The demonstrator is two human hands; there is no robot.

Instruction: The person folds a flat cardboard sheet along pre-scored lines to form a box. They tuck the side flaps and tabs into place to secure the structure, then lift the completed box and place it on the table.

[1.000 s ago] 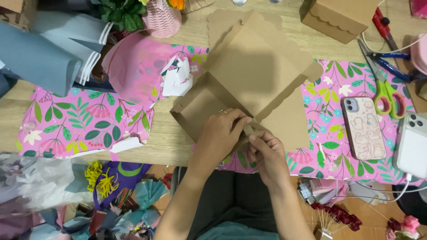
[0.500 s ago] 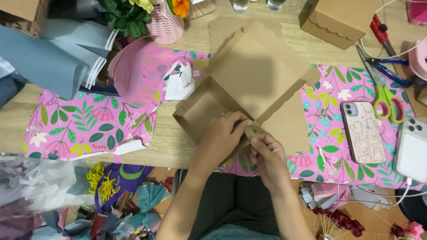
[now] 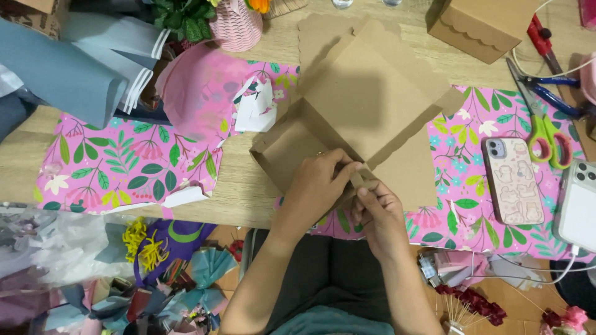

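A flat brown cardboard box (image 3: 366, 99) with scalloped flaps lies partly folded on the wooden table (image 3: 245, 186), over pink floral paper (image 3: 472, 155). My left hand (image 3: 320, 186) grips the box's near corner, fingers curled over the edge. My right hand (image 3: 379, 211) pinches a small cardboard flap at that same corner, touching the left hand's fingertips. The corner itself is mostly hidden by both hands.
A finished brown box (image 3: 481, 25) stands at the back right. Scissors (image 3: 546, 130), pliers (image 3: 552, 93) and two phones (image 3: 512, 180) (image 3: 580, 208) lie to the right. Blue paper rolls (image 3: 68, 68), a pink pot (image 3: 236, 25) and white scraps (image 3: 254, 108) sit left. Craft clutter fills the floor below.
Both hands stay at the box's near corner; the fingers have shifted slightly on the flap. The view has drifted a little.
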